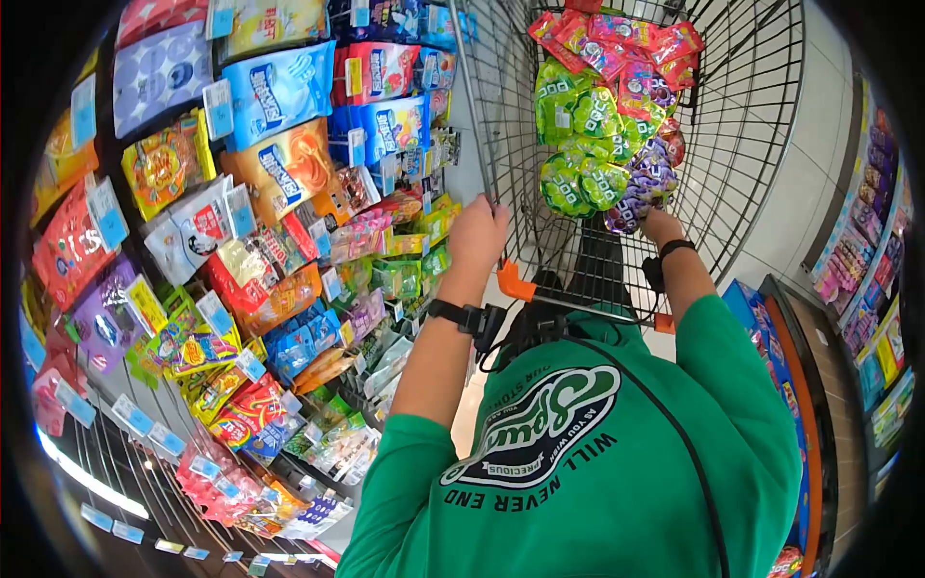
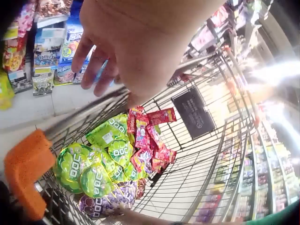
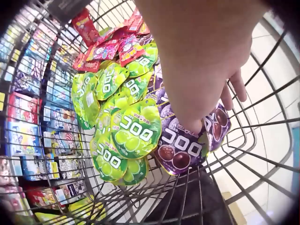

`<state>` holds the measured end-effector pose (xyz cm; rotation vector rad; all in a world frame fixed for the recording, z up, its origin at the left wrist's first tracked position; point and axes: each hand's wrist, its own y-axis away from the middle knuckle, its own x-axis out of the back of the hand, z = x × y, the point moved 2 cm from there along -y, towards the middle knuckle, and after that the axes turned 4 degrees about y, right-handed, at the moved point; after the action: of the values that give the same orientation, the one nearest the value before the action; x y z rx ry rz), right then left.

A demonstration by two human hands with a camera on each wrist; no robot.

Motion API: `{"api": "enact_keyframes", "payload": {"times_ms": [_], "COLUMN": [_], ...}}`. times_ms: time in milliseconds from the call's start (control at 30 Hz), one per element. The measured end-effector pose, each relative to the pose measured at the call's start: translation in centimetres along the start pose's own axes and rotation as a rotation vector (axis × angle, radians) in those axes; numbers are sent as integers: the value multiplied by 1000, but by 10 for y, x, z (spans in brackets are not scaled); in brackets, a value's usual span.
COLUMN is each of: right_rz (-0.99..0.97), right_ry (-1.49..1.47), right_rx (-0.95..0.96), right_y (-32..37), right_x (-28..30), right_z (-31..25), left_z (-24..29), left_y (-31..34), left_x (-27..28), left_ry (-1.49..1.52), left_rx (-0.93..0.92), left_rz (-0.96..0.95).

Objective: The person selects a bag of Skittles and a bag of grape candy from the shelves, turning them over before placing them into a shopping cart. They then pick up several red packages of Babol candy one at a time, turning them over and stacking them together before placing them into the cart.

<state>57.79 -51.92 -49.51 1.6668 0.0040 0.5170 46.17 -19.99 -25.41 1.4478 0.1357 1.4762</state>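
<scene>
My left hand (image 1: 479, 231) is at the shopping cart's (image 1: 509, 217) left side, over its rim. Its fingers (image 2: 97, 70) hang loosely spread outside the cart in the left wrist view, with the thumb by the rim. My right hand (image 1: 662, 228) reaches into the cart and pinches a purple candy bag (image 3: 180, 145) near its upper edge; some of its fingertips are hidden behind the wrist and bag. Another purple bag (image 3: 218, 125) lies beside it. Several green candy bags (image 3: 133, 129) are heaped next to the purple ones, with small red candy packets (image 1: 626, 39) behind them.
Candy shelves (image 1: 289, 173) hung with many bags stand close along the left. Orange corner pieces (image 1: 516, 281) mark the cart's near end. More shelves (image 1: 872, 231) line the far right, and a low display (image 1: 795, 385) stands beside my right arm.
</scene>
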Motion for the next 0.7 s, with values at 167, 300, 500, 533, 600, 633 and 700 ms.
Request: {"api": "enact_keyframes", "payload": {"times_ms": [167, 300, 500, 533, 600, 633, 700], "right_rz": [-37, 44, 86, 109, 288, 373, 559], "right_ry": [-179, -238, -241, -259, -294, -400, -517], "right_rx": [15, 9, 3, 28, 0, 19, 39], "right_y": [-19, -19, -15, -17, -2, 13, 40], "right_x": [-15, -13, 11, 13, 31, 50, 80], "right_z": [16, 13, 12, 13, 9, 7, 0], "left_z": [12, 19, 34, 35, 39, 43, 41], "left_y": [-14, -21, -40, -43, -40, -37, -27], "left_x": [-1, 3, 8, 7, 10, 10, 4], "left_ry": [-62, -74, -56, -25, 8, 14, 46], "left_rx": [11, 7, -49, -115, -199, -140, -99], "left_rz": [184, 172, 170, 211, 266, 204, 123]}}
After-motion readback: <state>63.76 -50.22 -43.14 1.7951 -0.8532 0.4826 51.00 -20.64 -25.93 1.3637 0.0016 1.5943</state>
